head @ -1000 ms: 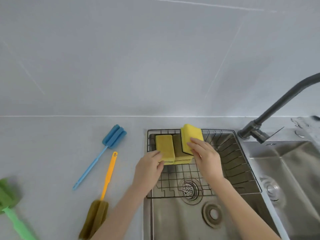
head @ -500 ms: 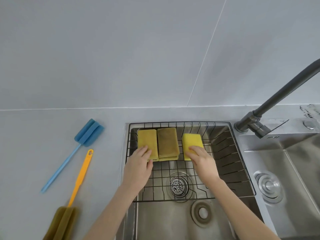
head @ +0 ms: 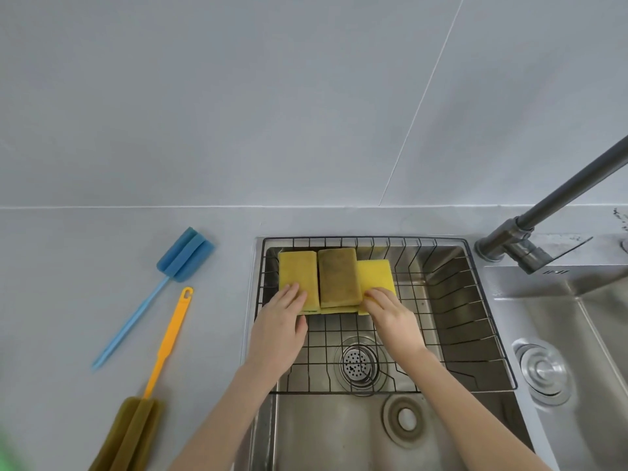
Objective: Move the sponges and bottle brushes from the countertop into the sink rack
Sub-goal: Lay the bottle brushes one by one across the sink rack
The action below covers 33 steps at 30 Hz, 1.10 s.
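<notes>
Both hands, left (head: pixel 278 326) and right (head: pixel 394 316), reach forward, fingers flat, palms down.

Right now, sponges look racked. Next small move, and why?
Probably lift the left hand off the yellow rectangular sponges and reach for the blue foam bottle brush: three sponges lie in the black wire sink rack, brushes remain on the grey countertop.

Pale grey tiled wall (head: pixel 238 96) — even light
</notes>
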Motion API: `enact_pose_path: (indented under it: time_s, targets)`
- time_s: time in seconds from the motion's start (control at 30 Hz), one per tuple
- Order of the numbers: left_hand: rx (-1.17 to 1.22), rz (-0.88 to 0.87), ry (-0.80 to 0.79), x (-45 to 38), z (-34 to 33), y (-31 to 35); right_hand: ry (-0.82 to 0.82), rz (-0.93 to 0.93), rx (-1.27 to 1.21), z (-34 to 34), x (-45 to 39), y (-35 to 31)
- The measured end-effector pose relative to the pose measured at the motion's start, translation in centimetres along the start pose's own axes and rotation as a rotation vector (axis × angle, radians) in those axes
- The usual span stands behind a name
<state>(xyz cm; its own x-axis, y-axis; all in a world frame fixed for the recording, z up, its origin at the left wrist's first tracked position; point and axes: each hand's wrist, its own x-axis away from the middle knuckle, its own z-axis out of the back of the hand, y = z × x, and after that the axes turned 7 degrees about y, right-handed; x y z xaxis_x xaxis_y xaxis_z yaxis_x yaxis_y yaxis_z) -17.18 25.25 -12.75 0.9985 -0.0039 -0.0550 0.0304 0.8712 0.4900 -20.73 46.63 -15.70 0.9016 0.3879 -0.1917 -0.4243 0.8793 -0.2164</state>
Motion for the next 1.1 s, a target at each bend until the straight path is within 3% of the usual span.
enact_pose_path:
  time_s: [0.23,0.4,0.47,0.6,0.73,0.9,1.1]
  targets:
    - [0.052,-0.003,-0.071,0.4,1.6,-0.2,-0.162,-0.179,-0.075,0.6,-0.7,-0.5]
    - [0.120,0.114,0.103,2.2,6.3,-2.1,-0.428,-0.254,0.128,4.5,-3.4,-3.1]
    - [0.139,0.207,0.162,4.1,8.5,-3.6,-0.390,-0.235,0.176,6.3,-4.7,-6.5]
    - [0.100,0.343,0.215,8.6,11.6,-6.6,-0.252,-0.126,0.088,7.5,-6.7,-15.0]
    - [-0.002,0.551,0.019,12.2,12.8,-9.0,-0.386,0.135,-0.212,5.0,-7.8,-22.6]
    - [-0.008,0.677,-0.066,14.9,13.2,-10.7,-0.336,0.439,-0.103,-0.4,-7.9,-28.0]
    - [0.016,0.683,-0.091,16.1,13.3,-11.8,-0.310,0.463,-0.061,-2.8,-7.1,-29.0]
